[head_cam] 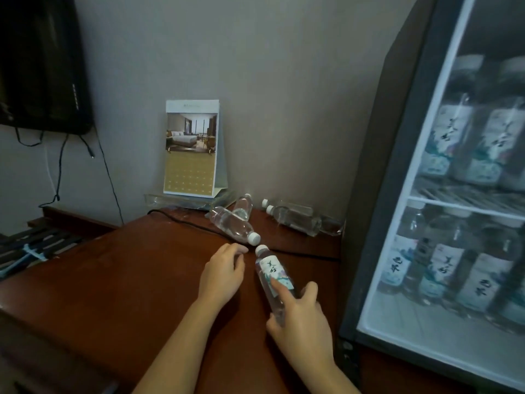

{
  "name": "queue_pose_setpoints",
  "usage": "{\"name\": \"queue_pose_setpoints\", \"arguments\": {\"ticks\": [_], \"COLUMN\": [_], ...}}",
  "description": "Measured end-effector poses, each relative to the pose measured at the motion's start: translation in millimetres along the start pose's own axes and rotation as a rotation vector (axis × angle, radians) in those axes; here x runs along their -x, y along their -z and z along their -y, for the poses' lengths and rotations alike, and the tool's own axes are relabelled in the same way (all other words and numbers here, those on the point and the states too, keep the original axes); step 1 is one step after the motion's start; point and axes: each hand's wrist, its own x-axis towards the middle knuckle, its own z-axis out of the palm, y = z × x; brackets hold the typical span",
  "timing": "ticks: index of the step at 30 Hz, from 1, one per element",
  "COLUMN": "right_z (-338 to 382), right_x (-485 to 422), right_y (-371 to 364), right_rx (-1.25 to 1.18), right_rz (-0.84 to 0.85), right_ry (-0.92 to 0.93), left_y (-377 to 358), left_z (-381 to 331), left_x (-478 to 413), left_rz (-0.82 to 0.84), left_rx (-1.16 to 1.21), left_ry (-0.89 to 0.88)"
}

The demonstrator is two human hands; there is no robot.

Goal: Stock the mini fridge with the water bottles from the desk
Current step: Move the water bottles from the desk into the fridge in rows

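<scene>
Beside the mini fridge (397, 172), its two shelves holding labelled bottles, the right hand (301, 317) grips a water bottle (271, 282); the left hand (223, 275) reaches, fingers loosely open, toward a lying bottle (231, 224) on the desk (127, 280).

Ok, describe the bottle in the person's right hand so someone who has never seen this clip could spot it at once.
Start at the glass-door mini fridge on the right, then drop to the brown desk beside it. Near the front, the right hand grips a labelled bottle, white cap pointing away. Unlike the bare clear bottles lying further back, it carries a white label with dark script.
</scene>
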Motion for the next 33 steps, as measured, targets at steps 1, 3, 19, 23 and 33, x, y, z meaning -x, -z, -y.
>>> {"name": "queue_pose_setpoints", "arguments": {"ticks": [1, 3, 19, 23, 33], "right_z": [-1.7, -5.4, -52.2, -70.8, -115.6], "right_x": [7.7, 21.2, 156.9, 205.4, 261.3], "right_y": [2.0, 6.1, 26.8, 34.7, 49.0], "right_rx": [0.004, -0.017, -0.243, -0.342, -0.559], "right_rz": [-0.003, -0.008, -0.269, -0.326, -0.349], "right_ry": [0.018, 0.039, 0.035, 0.055, -0.036], "left_y": [-0.4, -2.4, -3.7, 1.1, -13.9], "left_z": [-5.0, -15.6, -115.3, -138.2, -203.6], "left_x": [8.1, 26.4, 156.0, 183.8, 235.7], "left_rz": [0.036, 0.105, 0.249, 0.304, 0.450], "left_rx": [0.009, 0.035, 0.515, 0.784, 1.048], "left_ry": [0.025, 0.042, 0.446, 0.617, 0.401]}}
